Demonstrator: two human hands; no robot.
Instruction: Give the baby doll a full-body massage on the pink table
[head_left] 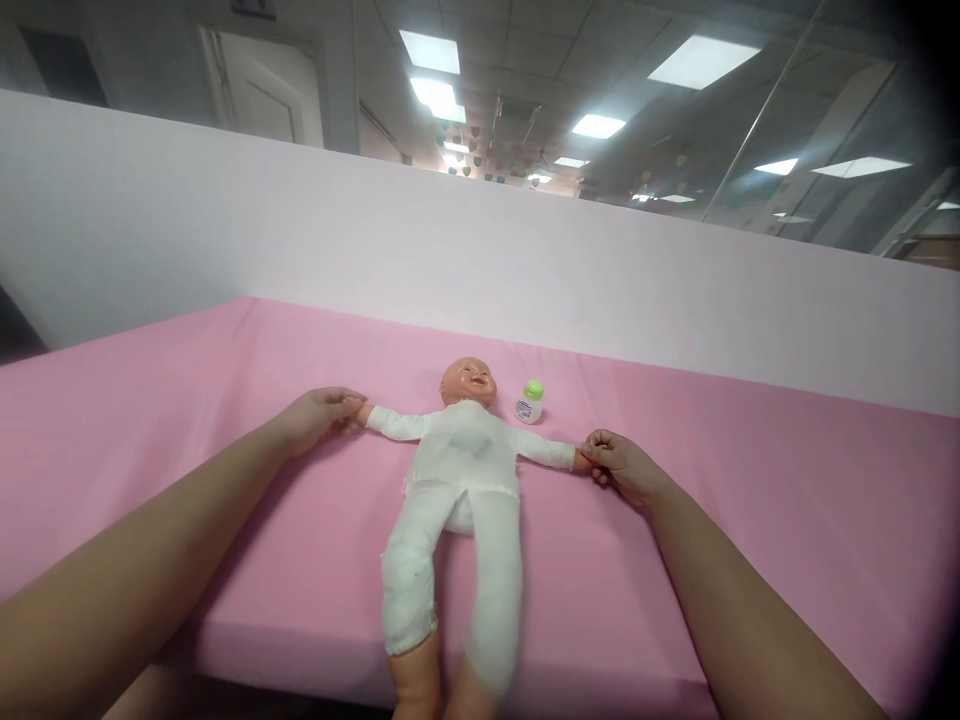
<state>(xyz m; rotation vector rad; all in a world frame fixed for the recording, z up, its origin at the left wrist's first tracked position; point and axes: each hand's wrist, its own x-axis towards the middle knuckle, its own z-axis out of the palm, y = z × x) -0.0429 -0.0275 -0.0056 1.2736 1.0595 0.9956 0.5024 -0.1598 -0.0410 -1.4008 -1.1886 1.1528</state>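
A baby doll in a white cloth body lies on its back on a pink-covered table, head toward the wall. Both its arms are stretched out sideways. My left hand is closed on the doll's hand at the left of the view. On the other side, my right hand pinches the doll's other hand between thumb and fingers. The doll's legs point toward me, and its feet reach the table's front edge. A small clear bottle with a green cap stands beside the doll's head, touched by neither hand.
A low white wall runs along the back of the table, with glass panels above it. Behind the glass are ceiling lights and a white door. The pink cover has a few creases near the back.
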